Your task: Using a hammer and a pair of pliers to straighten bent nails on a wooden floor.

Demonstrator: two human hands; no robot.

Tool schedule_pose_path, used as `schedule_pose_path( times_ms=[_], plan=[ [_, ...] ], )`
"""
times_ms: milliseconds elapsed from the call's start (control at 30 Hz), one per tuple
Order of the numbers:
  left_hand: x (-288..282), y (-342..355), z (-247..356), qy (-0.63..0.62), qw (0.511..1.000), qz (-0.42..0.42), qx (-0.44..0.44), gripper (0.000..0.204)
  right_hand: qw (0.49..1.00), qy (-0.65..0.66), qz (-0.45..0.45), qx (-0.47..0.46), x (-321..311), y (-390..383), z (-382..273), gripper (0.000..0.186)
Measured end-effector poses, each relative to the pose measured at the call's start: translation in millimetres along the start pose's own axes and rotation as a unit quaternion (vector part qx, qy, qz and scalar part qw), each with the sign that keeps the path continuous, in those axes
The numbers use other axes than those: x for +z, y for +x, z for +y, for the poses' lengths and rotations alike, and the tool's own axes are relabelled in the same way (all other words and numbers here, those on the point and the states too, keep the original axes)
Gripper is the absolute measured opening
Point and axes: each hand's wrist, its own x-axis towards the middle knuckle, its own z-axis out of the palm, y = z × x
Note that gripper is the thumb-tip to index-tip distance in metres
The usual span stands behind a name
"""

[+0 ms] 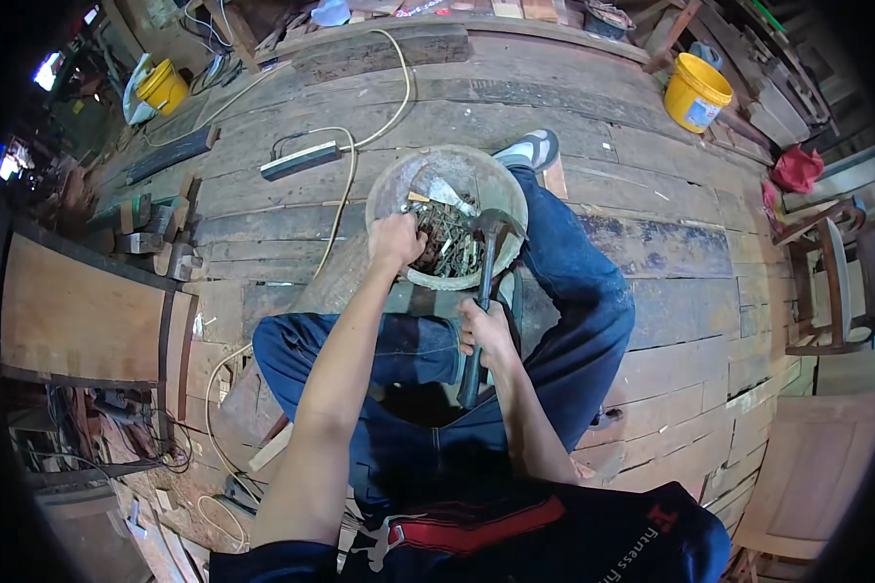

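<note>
A hammer [483, 282] is gripped in my right hand [488, 333], its dark head up at the basin's right rim and its handle end pointing toward my lap. Between my legs stands a round, pale, worn basin [389, 180]. Inside it lies a heap of nails and metal scraps [449, 248], with a flat whitish scraper-like piece [441, 188] on the far side. My left hand [397, 240] reaches over the basin's left rim to the heap, its fingers curled closed. Whatever those fingers hold, if anything, is hidden.
A power strip [301, 160] with a pale cord [348, 185] lies on the plank floor, left of the basin. Yellow buckets stand far left [163, 87] and far right [697, 92]. Wood blocks [151, 228] and a wooden panel [83, 311] are at left; a wooden chair [831, 282] is at right.
</note>
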Motion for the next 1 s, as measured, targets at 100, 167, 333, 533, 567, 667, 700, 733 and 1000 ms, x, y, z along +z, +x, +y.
schedule_pose_path(
  times_ms=[100,167,333,533,567,667,700,733,1000],
  plan=[
    [1,3,1,0.048,0.994,-0.094,0.025,0.033,1.0,0.003,-0.009,0.01,-2,1,1,0.022],
    [1,16,1,0.057,0.992,-0.111,0.018,0.033,0.999,0.02,-0.024,0.012,-2,3,0,0.021],
    [17,71,8,0.032,0.981,-0.189,0.012,0.03,0.999,0.028,-0.028,0.026,-2,3,0,0.015],
    [44,86,4,-0.001,0.985,-0.175,0.004,0.035,0.998,0.042,-0.04,0.034,-2,0,-2,0.015],
    [45,84,4,-0.022,0.985,-0.168,0.005,0.036,0.998,0.049,-0.035,0.032,-2,0,-2,0.015],
    [46,81,5,-0.048,0.986,-0.157,-0.005,0.035,0.996,0.067,-0.038,0.037,-3,1,-1,0.016],
    [47,81,6,-0.054,0.987,-0.148,-0.017,0.033,0.997,0.067,-0.03,0.04,-3,1,-1,0.016],
    [48,80,6,-0.054,0.987,-0.148,-0.017,0.033,0.995,0.078,-0.046,0.039,-3,2,-1,0.016],
    [61,85,1,-0.096,0.988,-0.123,0.013,0.02,0.998,0.038,-0.032,0.029,-2,0,0,0.017]
  ],
)
